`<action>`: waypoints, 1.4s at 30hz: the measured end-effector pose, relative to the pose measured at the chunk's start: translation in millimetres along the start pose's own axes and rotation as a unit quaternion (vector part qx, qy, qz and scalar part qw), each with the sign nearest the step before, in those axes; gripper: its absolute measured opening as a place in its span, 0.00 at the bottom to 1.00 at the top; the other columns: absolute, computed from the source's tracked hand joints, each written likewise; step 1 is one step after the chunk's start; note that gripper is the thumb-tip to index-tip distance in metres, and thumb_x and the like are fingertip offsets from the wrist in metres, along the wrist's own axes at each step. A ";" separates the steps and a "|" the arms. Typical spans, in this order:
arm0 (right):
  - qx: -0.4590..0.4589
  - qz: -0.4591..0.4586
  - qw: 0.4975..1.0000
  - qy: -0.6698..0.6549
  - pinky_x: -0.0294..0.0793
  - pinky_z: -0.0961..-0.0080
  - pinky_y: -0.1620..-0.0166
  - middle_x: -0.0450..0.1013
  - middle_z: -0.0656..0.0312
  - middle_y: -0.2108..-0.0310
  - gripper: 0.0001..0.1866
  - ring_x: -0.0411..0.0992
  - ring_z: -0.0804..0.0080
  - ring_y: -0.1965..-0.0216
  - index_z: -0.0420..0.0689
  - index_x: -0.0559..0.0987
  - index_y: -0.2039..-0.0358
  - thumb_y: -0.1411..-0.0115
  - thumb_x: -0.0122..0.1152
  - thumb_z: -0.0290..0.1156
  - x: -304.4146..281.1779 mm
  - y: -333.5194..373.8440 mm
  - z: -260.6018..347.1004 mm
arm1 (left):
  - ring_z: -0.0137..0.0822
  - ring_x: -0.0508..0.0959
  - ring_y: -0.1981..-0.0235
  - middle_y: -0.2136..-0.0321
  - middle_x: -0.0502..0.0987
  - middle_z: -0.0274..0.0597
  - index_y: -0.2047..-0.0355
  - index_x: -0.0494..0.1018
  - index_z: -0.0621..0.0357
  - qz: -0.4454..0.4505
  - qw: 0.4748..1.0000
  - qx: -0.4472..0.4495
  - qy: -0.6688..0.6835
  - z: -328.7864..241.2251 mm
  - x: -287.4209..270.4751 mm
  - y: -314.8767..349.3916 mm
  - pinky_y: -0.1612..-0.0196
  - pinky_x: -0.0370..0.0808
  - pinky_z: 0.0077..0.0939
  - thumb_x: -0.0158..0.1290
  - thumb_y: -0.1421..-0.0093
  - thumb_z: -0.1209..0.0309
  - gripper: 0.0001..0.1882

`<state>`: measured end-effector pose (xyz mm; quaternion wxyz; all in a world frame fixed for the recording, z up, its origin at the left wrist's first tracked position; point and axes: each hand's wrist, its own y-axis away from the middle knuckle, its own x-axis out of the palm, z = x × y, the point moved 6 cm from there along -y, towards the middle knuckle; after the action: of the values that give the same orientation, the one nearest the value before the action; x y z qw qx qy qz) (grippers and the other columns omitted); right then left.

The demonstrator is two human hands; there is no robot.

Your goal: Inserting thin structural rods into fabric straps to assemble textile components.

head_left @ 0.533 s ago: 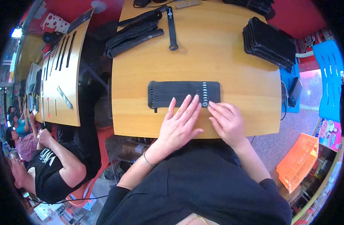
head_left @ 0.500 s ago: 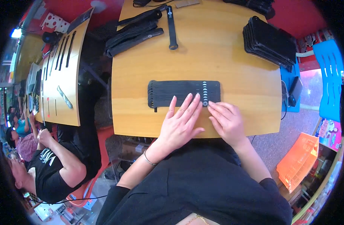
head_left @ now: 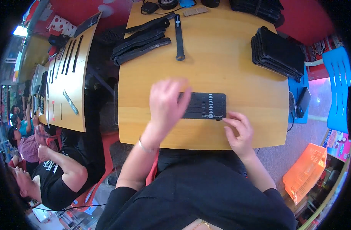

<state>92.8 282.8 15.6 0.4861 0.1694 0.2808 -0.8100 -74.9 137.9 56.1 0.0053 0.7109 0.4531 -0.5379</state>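
A flat set of overlapping black straps [head_left: 198, 105] lies on the wooden table [head_left: 206, 73] in front of me, with a column of small white marks near its right end. My left hand [head_left: 166, 99] is lifted over the set's left end and hides it; motion smears its fingers. At the set's lower right corner, by a small black tab, rests my right hand [head_left: 239, 134]. Its fingers are bent, with a gap between thumb and forefinger, and I see nothing held. Whether its fingertips touch the straps is hard to tell.
Bundled black straps [head_left: 141, 44] and a single strap [head_left: 179, 38] lie at the far left. At the far right stands a stack of black strap sets [head_left: 277, 53]. A co-worker [head_left: 56, 172] sits to the left by another table [head_left: 74, 99]. An orange crate [head_left: 305, 172] stands lower right.
My left hand has risen off the straps and moved left and away from me. The right hand has shifted slightly right to the set's corner. A dark tab now shows at the lower right edge.
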 end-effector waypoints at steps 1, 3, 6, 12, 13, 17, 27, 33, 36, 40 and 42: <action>-0.003 0.000 1.000 -0.002 0.72 0.72 0.57 0.71 0.57 0.59 0.15 0.72 0.63 0.60 0.44 0.78 0.66 0.57 0.64 0.19 -0.8 1.1 1.7 | 0.45 0.75 0.66 0.68 0.75 0.46 0.67 0.73 0.59 -0.004 0.999 -0.032 -0.015 9.9 2.9 -18.5 0.62 0.70 0.36 0.59 0.51 0.70 0.11; 0.011 -0.029 0.999 -0.013 0.73 0.72 0.58 0.70 0.56 0.60 0.14 0.71 0.63 0.61 0.43 0.78 0.67 0.57 0.63 0.18 -7.5 0.4 -0.7 | 0.46 0.74 0.66 0.69 0.74 0.46 0.66 0.72 0.59 -0.012 0.998 -0.059 -0.026 23.1 12.9 -46.8 0.63 0.71 0.36 0.58 0.50 0.70 0.12; 0.036 -0.043 0.998 -0.025 0.73 0.72 0.58 0.70 0.57 0.61 0.13 0.71 0.63 0.61 0.44 0.77 0.68 0.56 0.63 0.18 -8.6 1.7 -3.5 | 0.48 0.74 0.67 0.71 0.72 0.47 0.64 0.71 0.60 0.045 0.994 -0.067 -0.071 39.4 39.8 -62.1 0.65 0.71 0.37 0.57 0.50 0.69 0.14; 0.044 -0.053 0.996 -0.051 0.73 0.73 0.61 0.70 0.56 0.62 0.11 0.71 0.63 0.61 0.43 0.77 0.68 0.54 0.61 0.17 -11.8 -1.1 -2.3 | 0.46 0.73 0.66 0.72 0.71 0.48 0.74 0.68 0.61 0.046 0.992 -0.026 -0.112 52.8 59.3 -66.3 0.67 0.72 0.38 0.53 0.51 0.75 0.06; 0.043 -0.055 0.996 -0.051 0.73 0.73 0.61 0.70 0.56 0.62 0.11 0.71 0.63 0.61 0.43 0.77 0.68 0.54 0.61 0.17 -12.3 -1.6 -2.5 | 0.47 0.73 0.68 0.72 0.71 0.49 0.74 0.68 0.62 0.056 0.993 -0.029 -0.104 54.8 58.5 -63.2 0.68 0.72 0.39 0.52 0.52 0.76 0.05; 0.035 -0.039 0.995 -0.082 0.73 0.75 0.63 0.71 0.56 0.65 0.09 0.71 0.64 0.63 0.42 0.77 0.68 0.51 0.59 0.17 -9.9 -14.3 0.0 | 0.49 0.74 0.71 0.75 0.71 0.50 0.72 0.70 0.61 0.073 0.992 -0.080 -0.072 57.1 47.3 -52.3 0.67 0.71 0.41 0.52 0.53 0.78 0.06; 0.336 0.170 0.815 -0.440 0.68 0.88 0.69 0.73 0.57 0.59 0.21 0.69 0.82 0.68 0.41 0.62 0.46 0.35 0.47 0.38 61.3 -109.0 7.8 | 0.39 0.78 0.72 0.68 0.75 0.48 0.72 0.69 0.62 0.003 0.985 -0.125 0.115 10.1 -25.6 -20.9 0.72 0.75 0.26 0.52 0.51 0.82 0.06; 0.262 0.123 0.775 -0.562 0.58 0.94 0.78 0.73 0.58 0.61 0.16 0.60 0.89 0.78 0.41 0.69 0.52 0.35 0.46 0.36 55.0 -121.7 25.6 | 0.35 0.77 0.69 0.65 0.73 0.45 0.73 0.72 0.63 0.069 0.957 -0.088 0.266 -7.7 -53.2 22.8 0.68 0.76 0.22 0.58 0.55 0.84 0.09; 0.236 0.121 0.803 -0.534 0.62 0.93 0.76 0.73 0.60 0.63 0.13 0.63 0.88 0.77 0.41 0.72 0.55 0.35 0.45 0.34 49.3 -98.5 37.4 | 0.29 0.77 0.68 0.63 0.73 0.42 0.74 0.73 0.64 0.071 0.900 -0.172 0.393 13.7 -46.6 55.1 0.66 0.76 0.19 0.58 0.53 0.84 0.07; 0.179 0.123 0.859 -0.463 0.66 0.89 0.70 0.70 0.61 0.62 0.13 0.66 0.85 0.73 0.38 0.74 0.57 0.35 0.45 0.32 35.5 -60.6 39.4 | 0.26 0.76 0.69 0.67 0.73 0.41 0.71 0.72 0.66 0.064 0.819 -0.289 0.492 33.9 -39.7 88.3 0.68 0.75 0.16 0.55 0.48 0.84 0.05; 0.145 0.085 0.884 -0.437 0.67 0.88 0.68 0.67 0.62 0.63 0.11 0.66 0.82 0.71 0.37 0.77 0.59 0.39 0.50 0.28 23.1 -46.3 37.3 | 0.25 0.77 0.71 0.72 0.74 0.38 0.66 0.71 0.65 0.047 0.806 -0.329 0.490 42.2 -40.8 100.3 0.70 0.75 0.15 0.53 0.46 0.84 0.07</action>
<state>41.1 260.8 45.7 0.5967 -0.1098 -0.0961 -0.7891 -42.2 31.8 21.6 0.0417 0.8561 0.5112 0.0641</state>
